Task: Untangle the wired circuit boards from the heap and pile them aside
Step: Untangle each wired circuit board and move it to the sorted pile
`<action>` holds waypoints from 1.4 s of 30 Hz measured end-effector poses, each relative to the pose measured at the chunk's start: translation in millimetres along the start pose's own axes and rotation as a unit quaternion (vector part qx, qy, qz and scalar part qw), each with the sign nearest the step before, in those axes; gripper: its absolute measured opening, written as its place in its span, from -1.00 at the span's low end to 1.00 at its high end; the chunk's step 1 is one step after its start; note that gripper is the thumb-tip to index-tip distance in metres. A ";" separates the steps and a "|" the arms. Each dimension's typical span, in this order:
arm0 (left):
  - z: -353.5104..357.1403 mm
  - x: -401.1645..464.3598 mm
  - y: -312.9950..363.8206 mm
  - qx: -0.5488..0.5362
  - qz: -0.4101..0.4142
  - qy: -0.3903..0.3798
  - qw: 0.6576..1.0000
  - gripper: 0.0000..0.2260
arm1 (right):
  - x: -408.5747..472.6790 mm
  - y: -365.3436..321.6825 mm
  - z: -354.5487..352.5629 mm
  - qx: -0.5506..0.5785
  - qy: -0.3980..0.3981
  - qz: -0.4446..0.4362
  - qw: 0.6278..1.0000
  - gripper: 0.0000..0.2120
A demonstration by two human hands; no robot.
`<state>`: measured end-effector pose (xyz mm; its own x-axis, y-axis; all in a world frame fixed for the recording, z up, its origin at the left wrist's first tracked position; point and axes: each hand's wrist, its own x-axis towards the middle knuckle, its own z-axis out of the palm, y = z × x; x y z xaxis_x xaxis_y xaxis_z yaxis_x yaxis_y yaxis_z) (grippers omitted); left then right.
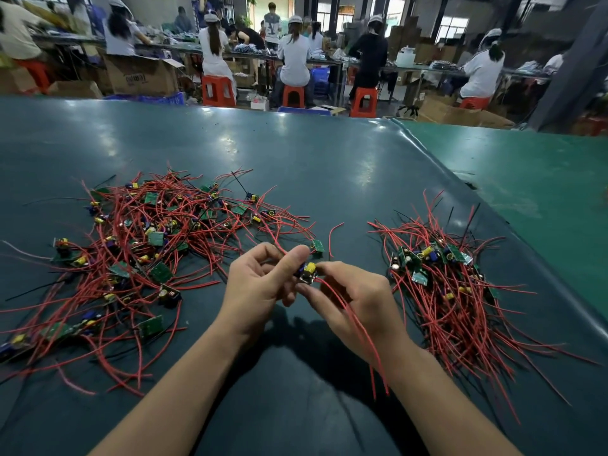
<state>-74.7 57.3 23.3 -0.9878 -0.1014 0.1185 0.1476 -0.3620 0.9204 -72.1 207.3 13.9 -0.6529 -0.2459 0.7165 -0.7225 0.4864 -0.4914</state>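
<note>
- Circuit board [307,273] with a yellow capacitor, held above the table [296,166] between both hands, right of the heap [141,251].
- Left hand [260,284] just right of the heap's near edge, grip pinching the board's left end, thumb tip on top, fingers curled beneath.
- Right hand [355,301] on the board's far side from the heap, grip pinching the board's right end, fingers curled round it.
- Red wires [355,324] trailing from the board over the back of the right hand and down past the wrist.
- Another red wire [279,246] running from the pinch back toward the heap.
- Heap of tangled boards, red wires and a few black ones, spread wide over the dark green table.
- Sorted pile [444,274] well right of the heap, beyond the right hand, boards bunched at its far end, wires fanned toward the near edge.
- Lone small green board [317,246] lying just beyond the hands, between heap and pile.
- Lighter green mat [526,192] further right than the pile.
- Beyond the table, far behind the heap, workers [294,51] seated on red stools [217,90] at long benches, cardboard boxes [141,77] on the floor.
</note>
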 end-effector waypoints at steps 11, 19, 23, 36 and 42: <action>-9.4 0.8 -0.6 0.178 0.081 0.088 0.977 -0.63 | 14.6 -12.8 -14.8 0.282 0.297 0.343 0.846 -0.63; -39.8 6.1 -6.3 0.658 0.160 0.187 0.711 -0.80 | 18.7 -13.2 -11.8 0.536 0.152 0.467 0.686 -0.60; -59.9 13.6 5.4 0.693 0.073 0.281 0.660 -0.60 | 16.5 -19.0 -5.5 0.493 0.097 0.440 0.745 -0.58; -70.2 7.5 30.6 0.619 0.053 0.302 0.723 -0.53 | 11.7 -13.3 -6.2 0.446 0.019 0.428 0.786 -0.63; -53.3 -0.1 32.1 0.525 0.351 0.283 0.721 -0.56 | 12.3 -11.6 -7.3 0.440 -0.007 0.429 0.789 -0.66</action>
<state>-67.1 -3.8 33.0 -0.4652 -0.3880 0.7957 0.1881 0.8350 0.5171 -70.0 204.8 32.1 -0.9854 -0.1553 -0.0694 0.1125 -0.2890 -0.9507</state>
